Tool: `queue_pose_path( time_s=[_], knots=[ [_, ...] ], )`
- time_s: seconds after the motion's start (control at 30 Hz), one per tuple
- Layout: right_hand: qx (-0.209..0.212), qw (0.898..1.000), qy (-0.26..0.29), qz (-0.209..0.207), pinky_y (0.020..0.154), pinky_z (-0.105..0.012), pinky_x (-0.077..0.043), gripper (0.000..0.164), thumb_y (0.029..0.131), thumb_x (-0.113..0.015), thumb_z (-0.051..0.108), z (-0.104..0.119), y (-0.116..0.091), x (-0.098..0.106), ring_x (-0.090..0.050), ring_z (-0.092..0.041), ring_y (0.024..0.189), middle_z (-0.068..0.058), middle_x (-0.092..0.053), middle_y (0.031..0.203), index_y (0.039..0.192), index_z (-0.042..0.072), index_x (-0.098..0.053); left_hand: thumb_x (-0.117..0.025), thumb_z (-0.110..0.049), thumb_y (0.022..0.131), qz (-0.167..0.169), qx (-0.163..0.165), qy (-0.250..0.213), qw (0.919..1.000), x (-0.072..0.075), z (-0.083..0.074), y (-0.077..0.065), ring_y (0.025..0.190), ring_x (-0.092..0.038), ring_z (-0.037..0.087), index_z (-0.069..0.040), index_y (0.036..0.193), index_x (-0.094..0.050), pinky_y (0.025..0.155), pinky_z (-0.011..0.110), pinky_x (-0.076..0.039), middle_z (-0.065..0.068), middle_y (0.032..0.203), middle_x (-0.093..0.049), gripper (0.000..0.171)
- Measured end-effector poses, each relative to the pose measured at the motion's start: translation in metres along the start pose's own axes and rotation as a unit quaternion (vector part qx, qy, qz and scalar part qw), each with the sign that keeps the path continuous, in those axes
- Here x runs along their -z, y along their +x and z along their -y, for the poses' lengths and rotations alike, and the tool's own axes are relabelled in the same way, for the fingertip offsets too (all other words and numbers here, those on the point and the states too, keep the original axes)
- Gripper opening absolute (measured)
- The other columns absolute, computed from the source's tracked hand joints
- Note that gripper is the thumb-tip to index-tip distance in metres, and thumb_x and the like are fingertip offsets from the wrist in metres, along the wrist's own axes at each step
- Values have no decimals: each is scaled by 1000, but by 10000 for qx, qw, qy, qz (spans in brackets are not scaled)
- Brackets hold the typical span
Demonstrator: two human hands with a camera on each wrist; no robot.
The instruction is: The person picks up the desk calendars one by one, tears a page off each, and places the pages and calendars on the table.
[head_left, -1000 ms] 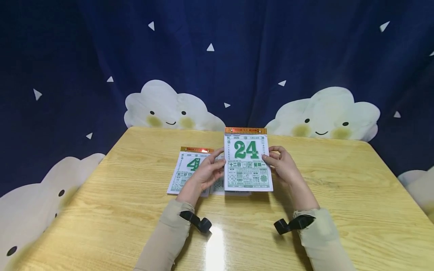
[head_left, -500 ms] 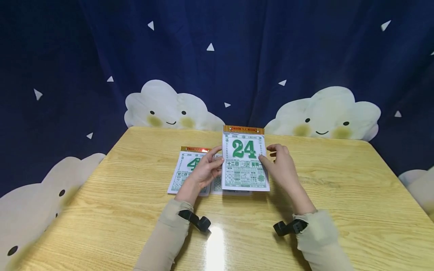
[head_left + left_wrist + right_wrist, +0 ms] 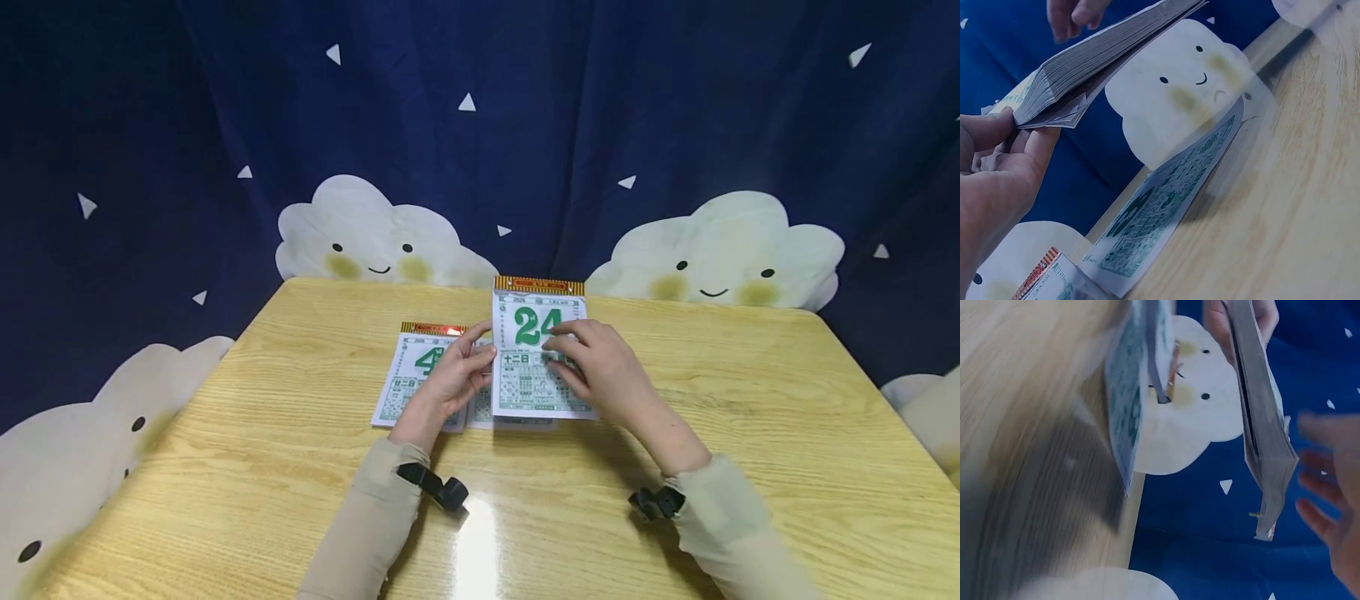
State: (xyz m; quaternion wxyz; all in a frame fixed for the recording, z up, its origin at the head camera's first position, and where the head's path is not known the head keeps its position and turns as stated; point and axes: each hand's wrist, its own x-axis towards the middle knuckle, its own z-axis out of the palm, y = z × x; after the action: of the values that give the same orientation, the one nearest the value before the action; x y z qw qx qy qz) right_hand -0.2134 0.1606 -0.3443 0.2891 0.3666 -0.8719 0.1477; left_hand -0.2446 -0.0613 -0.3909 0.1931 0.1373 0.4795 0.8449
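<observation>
A thick tear-off wall calendar [image 3: 519, 387] showing a green 24 is held up over the table, its striped red-and-gold header at the top. My left hand [image 3: 452, 377] pinches its left edge, thumb on the front and fingers behind. The left wrist view shows the block of pages [image 3: 1097, 59] side-on. My right hand [image 3: 613, 367] hovers before the front page with fingers loosely bent, covering part of the number. In the right wrist view a gap shows between those fingers [image 3: 1322, 487] and the calendar.
Another calendar [image 3: 397, 396] showing a 4 lies on the wooden table [image 3: 285, 467], partly behind my left hand. Beside it a further green-printed calendar [image 3: 483, 414] lies mostly hidden under the raised one. A dark blue curtain [image 3: 540, 125] with clouds hangs behind the table.
My right hand has let go of the calendar's right edge and moved left across its front. The calendar has shifted slightly left, still in my left hand.
</observation>
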Motion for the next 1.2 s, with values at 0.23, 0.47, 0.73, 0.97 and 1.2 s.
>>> queue_pose_path(
  time_s=[0.23,0.47,0.73,0.97,1.2],
  knots=[
    [963,9924,254,724,92,-42,-42,41,72,-73,41,7,-3,0,-53,-23,106,-6,-57,114,101,13,-65,-35,3,95,40,-57,41,10000,1,1,1,73,-63,12,-7,142,-24,66,25,-53,2,90,-65,50],
    [1116,9895,111,911,91,-40,-41,49,68,-73,47,10,-6,-3,-50,-22,108,-5,-54,118,103,14,-62,-35,3,95,116,-104,-46,9999,2,1,1,77,-65,14,-7,142,-25,68,27,-53,3,94,-66,49],
    [1423,9860,342,804,90,-40,-40,33,69,-76,34,11,-6,-6,-52,-22,104,-5,-57,113,95,17,-64,-35,3,95,29,-37,-95,9999,1,-1,0,76,-64,13,-8,142,-25,69,26,-53,3,93,-65,49],
    [1590,9832,350,830,92,-38,-40,17,74,-74,20,15,-7,-6,-54,-21,100,-1,-60,107,89,16,-69,-34,3,95,59,-106,-88,9999,2,0,2,75,-63,12,-7,142,-25,68,26,-52,2,90,-65,49],
    [1472,9847,456,813,88,-35,-43,11,74,-73,15,18,-9,-6,-56,-18,94,1,-63,100,84,15,-68,-34,3,95,93,-129,-39,9999,3,1,1,78,-64,14,-7,141,-27,69,27,-53,3,92,-65,48]
  ],
)
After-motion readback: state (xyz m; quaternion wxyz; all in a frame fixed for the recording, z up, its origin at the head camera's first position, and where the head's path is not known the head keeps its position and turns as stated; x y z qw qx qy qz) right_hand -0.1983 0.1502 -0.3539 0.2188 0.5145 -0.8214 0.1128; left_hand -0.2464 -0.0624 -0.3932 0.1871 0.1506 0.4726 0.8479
